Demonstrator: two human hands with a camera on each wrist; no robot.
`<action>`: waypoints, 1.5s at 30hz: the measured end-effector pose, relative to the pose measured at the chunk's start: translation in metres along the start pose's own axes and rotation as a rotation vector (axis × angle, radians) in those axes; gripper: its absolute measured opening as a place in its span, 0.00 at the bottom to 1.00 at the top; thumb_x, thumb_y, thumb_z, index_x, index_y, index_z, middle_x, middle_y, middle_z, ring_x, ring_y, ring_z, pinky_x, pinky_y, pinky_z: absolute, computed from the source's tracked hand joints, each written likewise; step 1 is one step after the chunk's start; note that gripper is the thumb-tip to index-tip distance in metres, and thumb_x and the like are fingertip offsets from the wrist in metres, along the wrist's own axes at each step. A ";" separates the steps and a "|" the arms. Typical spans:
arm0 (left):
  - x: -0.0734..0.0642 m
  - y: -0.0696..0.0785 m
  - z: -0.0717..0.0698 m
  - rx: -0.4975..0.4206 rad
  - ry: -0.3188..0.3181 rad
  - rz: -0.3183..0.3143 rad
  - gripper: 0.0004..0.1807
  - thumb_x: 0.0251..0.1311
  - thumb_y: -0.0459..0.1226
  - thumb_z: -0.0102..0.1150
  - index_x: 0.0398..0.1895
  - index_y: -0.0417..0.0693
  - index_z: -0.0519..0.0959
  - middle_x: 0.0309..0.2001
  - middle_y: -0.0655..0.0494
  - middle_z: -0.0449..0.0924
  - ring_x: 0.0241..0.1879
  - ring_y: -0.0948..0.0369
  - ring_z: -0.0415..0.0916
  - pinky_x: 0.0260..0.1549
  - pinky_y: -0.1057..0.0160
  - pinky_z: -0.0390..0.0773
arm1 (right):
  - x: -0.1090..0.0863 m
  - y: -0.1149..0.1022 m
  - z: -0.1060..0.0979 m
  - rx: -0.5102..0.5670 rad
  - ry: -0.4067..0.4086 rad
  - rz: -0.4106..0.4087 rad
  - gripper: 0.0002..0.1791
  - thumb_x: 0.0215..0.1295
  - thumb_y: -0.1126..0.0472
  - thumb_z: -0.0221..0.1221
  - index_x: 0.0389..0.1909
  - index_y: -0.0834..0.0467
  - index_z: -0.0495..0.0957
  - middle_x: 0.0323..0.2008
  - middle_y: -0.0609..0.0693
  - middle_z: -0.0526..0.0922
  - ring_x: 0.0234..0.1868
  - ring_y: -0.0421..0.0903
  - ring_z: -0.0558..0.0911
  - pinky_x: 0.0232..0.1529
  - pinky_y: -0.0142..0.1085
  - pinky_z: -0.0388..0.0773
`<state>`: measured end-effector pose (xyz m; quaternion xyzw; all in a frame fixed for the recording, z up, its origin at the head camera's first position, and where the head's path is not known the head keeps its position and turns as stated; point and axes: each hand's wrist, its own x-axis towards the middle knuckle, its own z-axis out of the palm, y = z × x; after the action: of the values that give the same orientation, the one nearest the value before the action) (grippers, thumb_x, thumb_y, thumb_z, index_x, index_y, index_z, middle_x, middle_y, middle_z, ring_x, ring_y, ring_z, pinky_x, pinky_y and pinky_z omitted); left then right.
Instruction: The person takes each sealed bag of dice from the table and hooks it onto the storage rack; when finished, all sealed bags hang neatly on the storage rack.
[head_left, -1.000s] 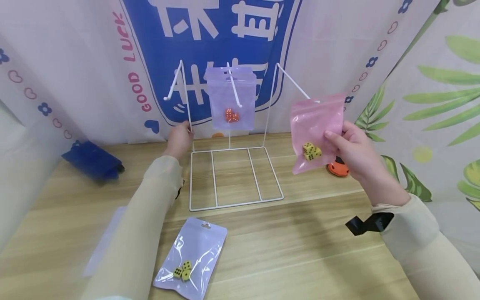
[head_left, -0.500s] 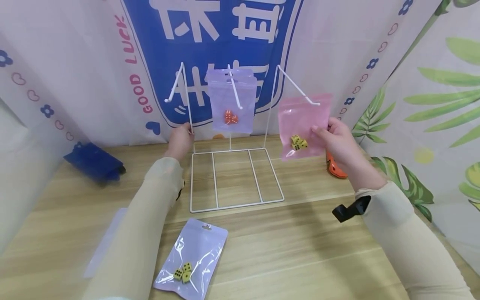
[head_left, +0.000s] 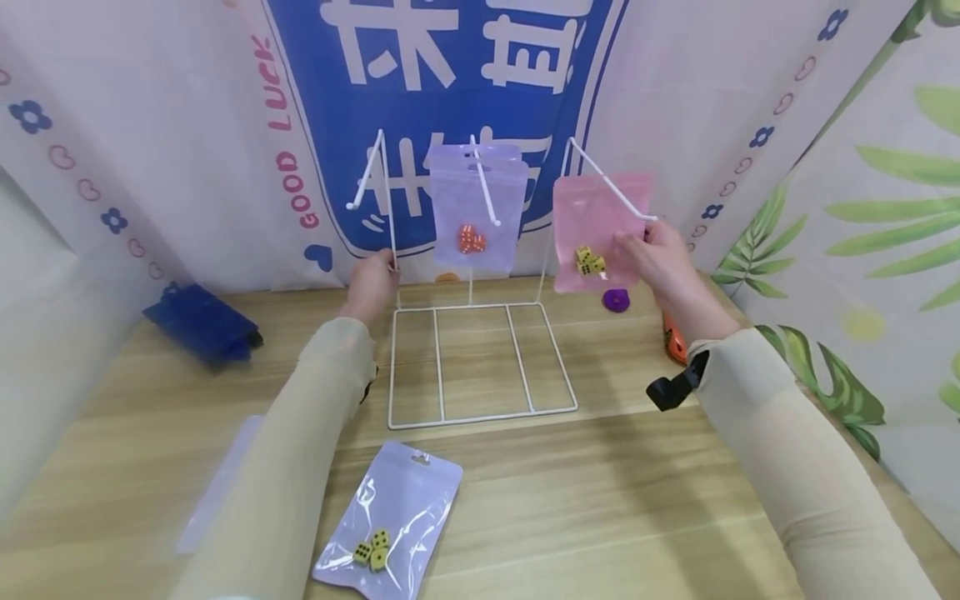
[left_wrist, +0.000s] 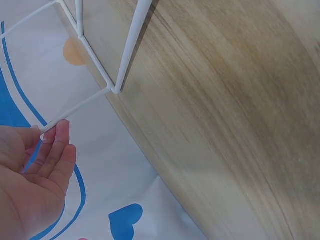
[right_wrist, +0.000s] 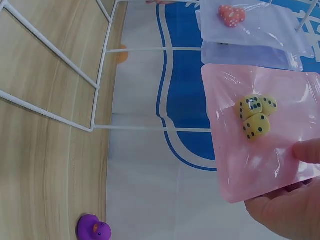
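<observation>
A: In the head view, what is the right hand (head_left: pixel 660 258) holding?

B: It is pinching the pink bag (head_left: pixel 596 223) by its right edge, so most of the bag is extending leftward from the grip. The yellow dice (head_left: pixel 590 261) inside are resting left of the thumb and slightly lower. The right hook (head_left: pixel 613 185) of the white wire rack (head_left: pixel 483 418) is crossing in front of the bag (whether it is passing through the bag, one cannot tell).

A: And the left hand (head_left: pixel 372 287)?

B: It is gripping the rack's left upright (head_left: pixel 389 196), well apart from the pink bag. Between the hands, a purple bag (head_left: pixel 457 200) with red dice (head_left: pixel 471 240) is hanging on the middle hook (head_left: pixel 487 192). Another bag, the flat purple one (head_left: pixel 405 492), is lying on the table (head_left: pixel 600 500) before the rack.

A: What is the left wrist view showing?

B: Thumb and fingertips are pinching the upright above its bottom corner.

A: And the right wrist view?

B: The thumb is pressing the pink bag's front while fingers are supporting it from behind. The dice are sitting up and left of the thumb there. A purple duck (right_wrist: pixel 92 229) is resting on the wood.
</observation>
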<state>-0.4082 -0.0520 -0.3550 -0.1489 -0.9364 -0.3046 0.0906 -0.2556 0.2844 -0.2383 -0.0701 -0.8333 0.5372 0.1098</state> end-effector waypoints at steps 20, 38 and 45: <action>-0.003 0.002 -0.002 0.000 -0.033 -0.022 0.06 0.62 0.29 0.45 0.38 0.37 0.72 0.36 0.41 0.77 0.37 0.47 0.73 0.38 0.51 0.72 | 0.047 -0.006 0.020 -0.022 0.056 0.113 0.23 0.67 0.63 0.46 0.62 0.63 0.58 0.51 0.58 0.68 0.44 0.46 0.70 0.50 0.37 0.70; -0.004 0.003 0.000 -0.009 -0.049 -0.030 0.06 0.64 0.29 0.43 0.38 0.37 0.71 0.36 0.41 0.76 0.37 0.48 0.72 0.38 0.52 0.72 | 0.043 0.010 0.016 -0.114 0.016 0.078 0.13 0.67 0.61 0.46 0.48 0.64 0.65 0.36 0.52 0.68 0.32 0.43 0.69 0.35 0.31 0.73; 0.001 0.002 0.000 -0.002 -0.039 -0.025 0.06 0.63 0.29 0.43 0.38 0.37 0.71 0.36 0.41 0.76 0.36 0.49 0.73 0.37 0.53 0.74 | 0.023 0.035 0.012 -0.209 -0.066 0.014 0.09 0.64 0.63 0.50 0.38 0.67 0.68 0.30 0.55 0.73 0.28 0.42 0.73 0.26 0.28 0.74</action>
<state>-0.4080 -0.0502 -0.3536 -0.1433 -0.9395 -0.3036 0.0684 -0.2807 0.2932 -0.2723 -0.0694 -0.8874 0.4501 0.0708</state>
